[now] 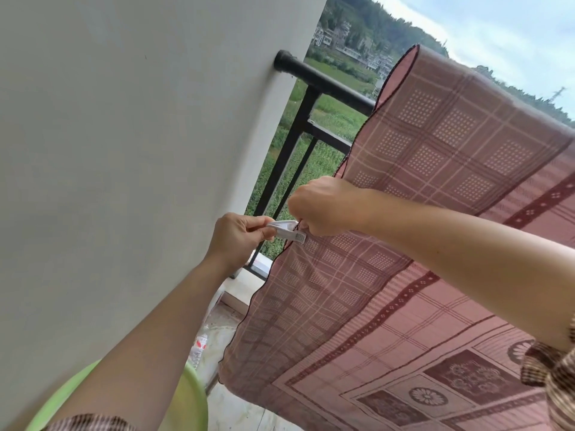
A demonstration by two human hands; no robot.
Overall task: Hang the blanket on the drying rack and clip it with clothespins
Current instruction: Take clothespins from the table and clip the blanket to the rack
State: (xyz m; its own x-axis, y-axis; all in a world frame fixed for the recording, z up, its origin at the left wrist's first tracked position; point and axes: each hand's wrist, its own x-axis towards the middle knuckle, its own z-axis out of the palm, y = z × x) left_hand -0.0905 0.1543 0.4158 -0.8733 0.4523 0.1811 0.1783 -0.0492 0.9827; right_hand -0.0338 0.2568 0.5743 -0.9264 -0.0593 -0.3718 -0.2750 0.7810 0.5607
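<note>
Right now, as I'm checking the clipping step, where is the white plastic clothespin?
Head view, centre-left: the white plastic clothespin is pinched by the left hand, its tip at the dark-trimmed edge of the pink checked blanket, just below the right hand.

left hand [241, 237] with a white clothespin [287, 233] at the pink blanket [435, 144], right hand [326, 206] apparently on its edge

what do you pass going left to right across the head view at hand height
wall → left hand → clothespin → right hand → blanket
</note>
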